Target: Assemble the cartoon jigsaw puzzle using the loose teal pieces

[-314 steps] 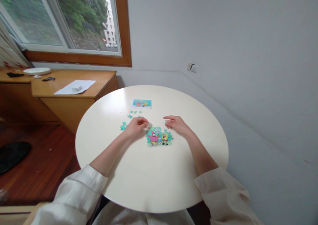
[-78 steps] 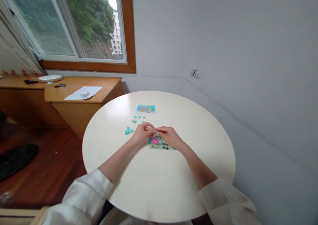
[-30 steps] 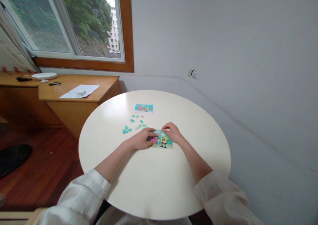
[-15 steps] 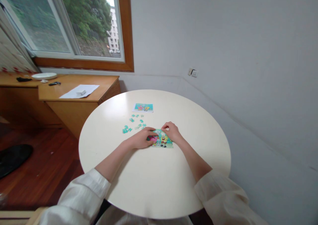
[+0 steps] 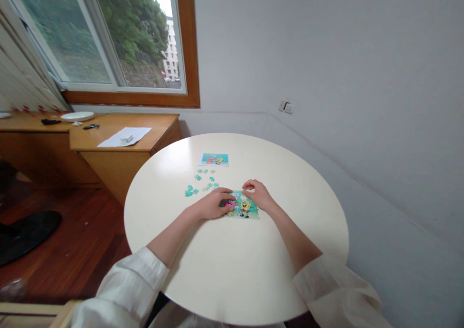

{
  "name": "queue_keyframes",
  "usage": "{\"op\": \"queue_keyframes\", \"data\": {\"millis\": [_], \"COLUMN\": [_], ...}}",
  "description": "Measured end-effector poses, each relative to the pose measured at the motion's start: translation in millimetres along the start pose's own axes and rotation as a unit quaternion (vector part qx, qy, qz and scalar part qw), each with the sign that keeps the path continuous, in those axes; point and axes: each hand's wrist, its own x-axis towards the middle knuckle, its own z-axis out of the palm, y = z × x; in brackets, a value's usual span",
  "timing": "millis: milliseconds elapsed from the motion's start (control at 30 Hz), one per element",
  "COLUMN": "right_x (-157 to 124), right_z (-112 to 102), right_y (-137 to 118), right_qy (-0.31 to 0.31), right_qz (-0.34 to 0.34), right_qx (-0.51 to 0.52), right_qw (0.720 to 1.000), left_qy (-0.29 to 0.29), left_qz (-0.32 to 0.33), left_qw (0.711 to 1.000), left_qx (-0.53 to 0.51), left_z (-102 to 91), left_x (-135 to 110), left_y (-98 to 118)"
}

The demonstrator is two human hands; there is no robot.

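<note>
A partly joined jigsaw puzzle (image 5: 245, 206) with cartoon figures on a teal ground lies flat on the round table. My left hand (image 5: 212, 204) rests over its left side, thumb and fingers spread apart against the surface and covering part of the picture. At the puzzle's upper right edge is my right hand (image 5: 259, 194), its thumb and fingertips drawn together in a pinch. Whatever sits between those fingertips is too small to make out. Several loose teal puzzle pieces (image 5: 189, 191) are scattered to the left and beyond the left hand.
A reference picture card (image 5: 214, 159) lies near the far side of the round white table (image 5: 232, 265). Behind to the left stands a wooden desk (image 5: 126, 160) with paper (image 5: 125, 137), a small white box and a white plate (image 5: 77, 116). A wall rises at the right.
The whole view has shifted slightly, so the scene sits a little further right and lower. Both hands keep nearly the same places on the puzzle; the right fingertips remain pinched.
</note>
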Motion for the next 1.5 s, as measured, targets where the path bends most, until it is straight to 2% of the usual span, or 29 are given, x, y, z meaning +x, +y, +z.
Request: {"op": "queue_keyframes", "data": {"millis": [100, 167, 300, 433, 533, 733, 867, 1267, 1500], "right_x": [1, 2, 1, -1, 0, -1, -2, -2, -3], "right_z": [-3, -5, -8, -7, -7, -6, -7, -5, -4], "right_y": [0, 0, 0, 1, 1, -1, -3, -3, -3], "right_qy": [0.013, 0.028, 0.038, 0.037, 0.036, 0.026, 0.022, 0.024, 0.022], "right_qz": [0.029, 0.048, 0.045, 0.039, 0.036, 0.038, 0.039, 0.051, 0.051], "right_qx": [0.067, 0.102, 0.115, 0.106, 0.103, 0.093, 0.081, 0.062, 0.063], "right_qw": [0.997, 0.993, 0.992, 0.993, 0.993, 0.995, 0.996, 0.996, 0.996], "left_qy": [0.038, 0.089, 0.219, 0.273, 0.260, 0.158, 0.119, 0.104, 0.122], "left_qz": [-0.016, -0.052, -0.152, -0.231, -0.258, -0.287, -0.310, -0.301, -0.307], "left_qw": [0.999, 0.995, 0.964, 0.934, 0.930, 0.940, 0.937, 0.941, 0.935], "left_qx": [0.002, 0.006, 0.016, 0.014, 0.032, 0.095, 0.113, 0.116, 0.129], "left_z": [-2.4, -4.9, -14.3, -24.1, -25.3, -18.7, -17.6, -19.2, -18.2], "left_x": [2, 4, 5, 2, 0, 0, 0, 0, -2], "left_y": [0, -5, -28, -48, -53, -46, -41, -35, -37]}}
